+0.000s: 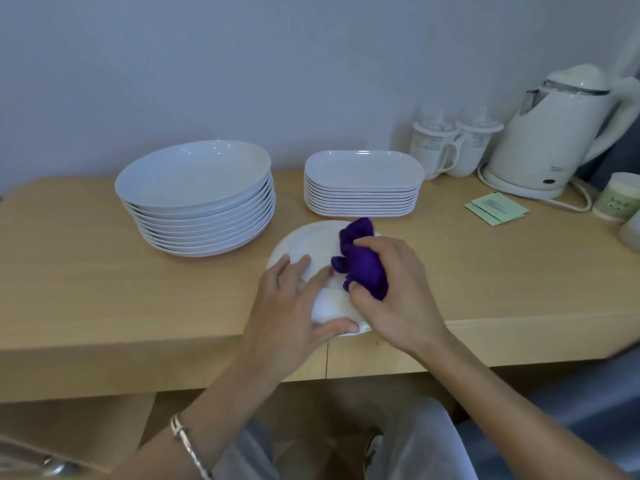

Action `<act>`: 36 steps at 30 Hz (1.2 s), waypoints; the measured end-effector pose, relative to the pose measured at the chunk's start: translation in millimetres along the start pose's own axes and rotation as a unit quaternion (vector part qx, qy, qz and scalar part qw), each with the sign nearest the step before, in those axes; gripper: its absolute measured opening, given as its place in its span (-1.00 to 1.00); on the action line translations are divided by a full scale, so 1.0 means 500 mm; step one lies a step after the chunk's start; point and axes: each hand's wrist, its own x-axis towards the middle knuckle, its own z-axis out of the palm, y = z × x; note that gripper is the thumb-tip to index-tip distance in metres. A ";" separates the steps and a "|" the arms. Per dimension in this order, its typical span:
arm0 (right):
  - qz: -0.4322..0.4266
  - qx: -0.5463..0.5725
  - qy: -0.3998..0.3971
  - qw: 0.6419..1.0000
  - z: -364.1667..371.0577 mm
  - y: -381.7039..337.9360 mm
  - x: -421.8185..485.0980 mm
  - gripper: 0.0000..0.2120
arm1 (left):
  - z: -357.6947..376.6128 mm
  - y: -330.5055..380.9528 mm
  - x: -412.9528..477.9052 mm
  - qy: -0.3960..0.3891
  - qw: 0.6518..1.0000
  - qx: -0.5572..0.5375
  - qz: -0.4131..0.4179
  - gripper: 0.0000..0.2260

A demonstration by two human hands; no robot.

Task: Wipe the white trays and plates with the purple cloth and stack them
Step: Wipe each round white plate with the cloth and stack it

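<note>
Right grip: my right grip is curled tight round a bunched purple cloth, thumb on the near side and fingers wrapped over the top.
Cloth: it is pressed onto the right half of a white plate, with a loose end sticking out toward the far rim.
Left grip: my left grip lies spread on the plate's left side, fingers straight and thumb along the near rim.
Plate: it sits at the front edge of the counter, right in front of me.
Stacks: a pile of round plates stands behind it to the left, and a pile of oblong trays just behind it.
Far right: two lidded mugs, a white kettle and green packets.
Wrist: a silver bangle on my left arm.
</note>
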 end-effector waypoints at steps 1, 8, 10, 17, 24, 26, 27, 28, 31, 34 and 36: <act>-0.026 -0.025 -0.010 0.999 0.007 -0.009 -0.007 -0.49 | 0.005 0.008 -0.004 0.019 1.000 0.018 -0.002 -0.17; 0.083 0.001 0.011 0.997 -0.003 0.030 0.065 -0.53 | 0.020 0.025 -0.035 0.037 0.992 0.117 0.039 -0.17; 0.128 0.006 0.020 0.992 -0.003 0.027 0.091 -0.55 | 0.023 0.029 -0.036 0.056 0.988 0.128 0.072 -0.25; -0.016 -0.067 -0.158 0.985 0.022 -0.028 0.100 -0.56 | 0.014 0.024 -0.049 0.080 0.986 0.101 0.104 -0.24; -0.033 -0.081 -0.216 0.973 0.042 -0.054 0.100 -0.53 | -0.006 0.024 -0.055 0.061 0.984 0.113 0.122 -0.18; -0.019 -0.081 -0.219 0.972 0.020 -0.041 0.113 -0.55 | -0.010 0.019 -0.060 0.056 0.982 0.124 0.129 -0.17; 0.007 -0.106 -0.190 0.976 0.007 -0.030 0.126 -0.55 | -0.010 0.017 -0.061 0.054 0.981 0.130 0.134 -0.16; 0.045 -0.138 -0.151 0.978 -0.003 -0.022 0.133 -0.55 | -0.008 0.015 -0.062 0.052 0.979 0.137 0.140 -0.15; 0.122 -0.143 -0.094 0.978 -0.018 -0.015 0.131 -0.56 | -0.010 0.014 -0.057 0.061 0.973 0.154 0.159 -0.13; 0.129 0.011 -0.028 0.991 -0.056 -0.061 0.131 -0.67 | -0.049 0.003 -0.030 0.109 0.975 0.114 0.156 -0.15; 0.151 0.154 0.061 0.975 -0.099 -0.110 0.152 -0.76 | -0.090 -0.005 0.002 0.155 0.978 0.049 0.130 -0.34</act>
